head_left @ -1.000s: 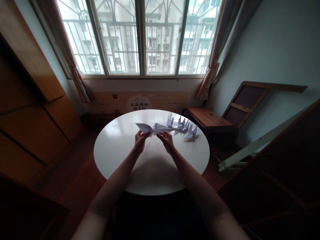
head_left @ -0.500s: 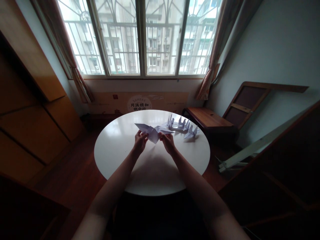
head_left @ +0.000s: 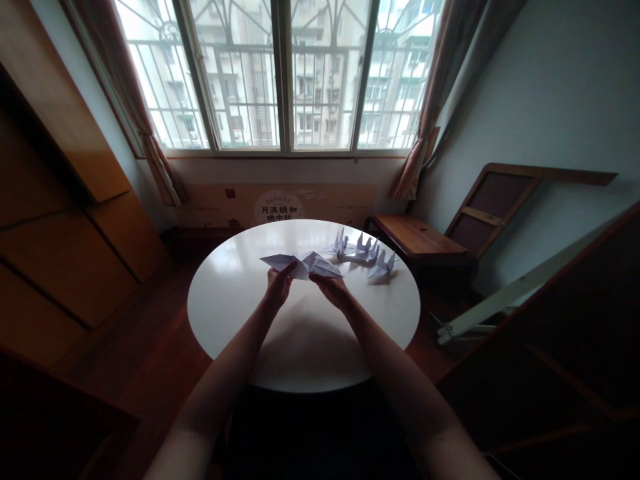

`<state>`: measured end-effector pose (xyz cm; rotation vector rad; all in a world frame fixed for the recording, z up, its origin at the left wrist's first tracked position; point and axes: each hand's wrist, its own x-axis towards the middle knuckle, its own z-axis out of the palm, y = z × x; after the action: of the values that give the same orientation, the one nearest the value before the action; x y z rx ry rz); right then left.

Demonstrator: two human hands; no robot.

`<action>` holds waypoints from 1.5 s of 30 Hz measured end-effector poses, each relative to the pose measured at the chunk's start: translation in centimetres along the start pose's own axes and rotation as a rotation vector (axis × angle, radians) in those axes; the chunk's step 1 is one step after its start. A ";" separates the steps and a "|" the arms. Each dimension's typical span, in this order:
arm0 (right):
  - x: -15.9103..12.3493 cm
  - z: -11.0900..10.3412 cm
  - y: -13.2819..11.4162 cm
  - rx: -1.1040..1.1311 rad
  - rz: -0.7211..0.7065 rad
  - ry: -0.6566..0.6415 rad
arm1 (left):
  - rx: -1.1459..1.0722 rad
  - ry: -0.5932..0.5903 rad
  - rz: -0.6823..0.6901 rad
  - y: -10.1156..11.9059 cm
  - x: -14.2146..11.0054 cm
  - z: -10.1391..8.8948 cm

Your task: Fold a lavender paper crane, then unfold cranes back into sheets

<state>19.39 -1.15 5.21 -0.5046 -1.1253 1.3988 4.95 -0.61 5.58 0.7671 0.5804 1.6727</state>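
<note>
Between my two hands is a folded paper crane (head_left: 303, 268), pale lilac-white, its pointed parts spread out to the left and right. My left hand (head_left: 279, 283) grips its left part, thumb on top and fingers underneath. On the other side my right hand (head_left: 329, 287) holds the right part from below, fingers closed at its lower edge. The paper is held above the round white table (head_left: 225, 307). Several finished paper cranes (head_left: 383, 265) stand in a group on the table's far right side.
A low wooden bench (head_left: 419, 235) stands behind the table on the right. Beyond the table, a printed cardboard panel (head_left: 210, 203) leans below the barred window (head_left: 320, 80). Wooden cabinets (head_left: 47, 267) line the left side.
The crane has tilted flatter and its spread parts have shifted slightly left. My left thumb now lies over the paper, and my right hand has turned to lie under its edge.
</note>
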 end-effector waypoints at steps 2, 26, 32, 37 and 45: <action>0.1 -0.1 0.1 0.008 0.001 0.034 | 0.004 0.004 0.014 -0.1 0.1 -0.2; 0.2 -0.6 -0.2 -0.023 0.088 0.073 | -0.022 -0.006 -0.048 0.0 0.6 -0.9; 0.2 -0.8 0.0 -0.006 0.108 0.033 | -0.003 0.014 -0.126 0.1 0.5 -0.9; 0.2 -0.4 -0.4 0.069 0.106 -0.045 | -0.039 -0.040 -0.098 0.2 0.6 -1.1; -0.1 -0.4 -0.9 0.211 0.164 -0.017 | -0.146 -0.102 -0.096 0.2 1.0 -1.1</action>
<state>20.21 -1.25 5.81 -0.4418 -0.9525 1.6462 3.86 0.34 5.24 0.7031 0.4122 1.5599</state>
